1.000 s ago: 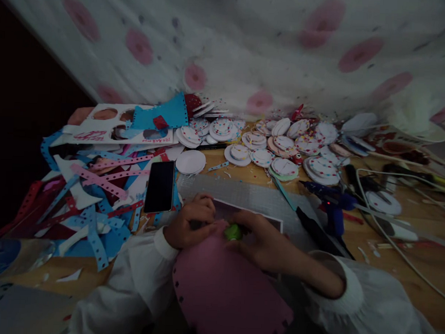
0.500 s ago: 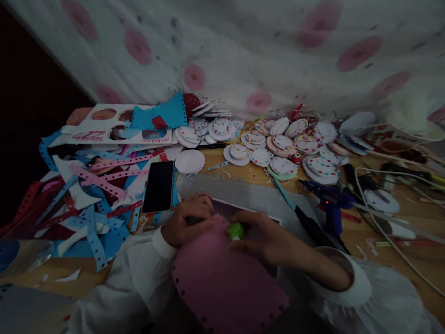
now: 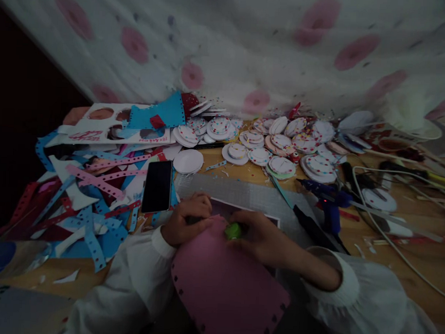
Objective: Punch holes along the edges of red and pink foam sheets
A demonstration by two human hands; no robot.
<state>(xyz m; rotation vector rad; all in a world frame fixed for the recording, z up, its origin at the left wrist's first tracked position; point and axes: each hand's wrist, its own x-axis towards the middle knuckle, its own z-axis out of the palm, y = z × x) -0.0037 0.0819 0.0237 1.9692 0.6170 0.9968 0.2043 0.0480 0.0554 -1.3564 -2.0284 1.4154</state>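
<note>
A pink sheet, perhaps foam or card, lies tilted in front of me with small holes along its left and lower edges. My left hand grips its upper left edge between thumb and curled fingers. At the sheet's top right edge, my right hand has its thumb and fingers closed round a small green hole punch. How the sheet sits in the punch is hidden. Under and behind the hands is a dark sheet with a pale border, on a grey mat.
A phone and heaped perforated strips are on the left. Dotted white disc stacks line the back before a floral curtain. A blue glue gun, a black-handled tool and a white cable lie right.
My right hand and the green punch have shifted slightly left along the sheet's edge. The left hand keeps its grip. The whole view has moved a little.
</note>
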